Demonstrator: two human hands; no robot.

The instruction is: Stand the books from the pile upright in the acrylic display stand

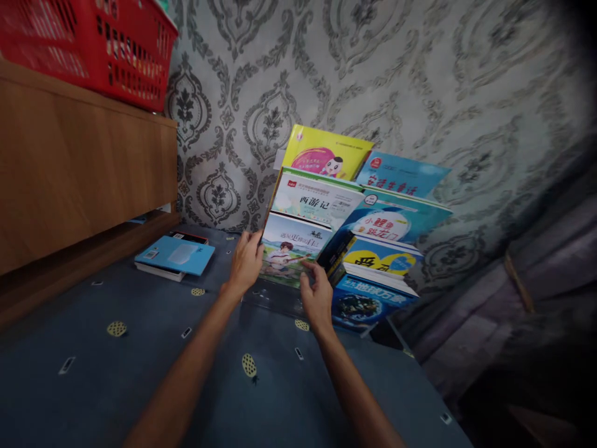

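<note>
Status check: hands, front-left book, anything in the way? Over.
Left hand at book's left edge. Right hand at its lower right. Cover facing out. No obstruction seen.

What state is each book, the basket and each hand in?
Left hand: at boy-cover book's left edge
Right hand: fingers at its lower right
Boy-cover book: closed, propped up
White book: closed, propped behind it
Yellow book: closed, propped at the back
Globe-cover book: closed, propped up
Light-blue book: closed, flat on others
Red basket: upright, things inside
</note>
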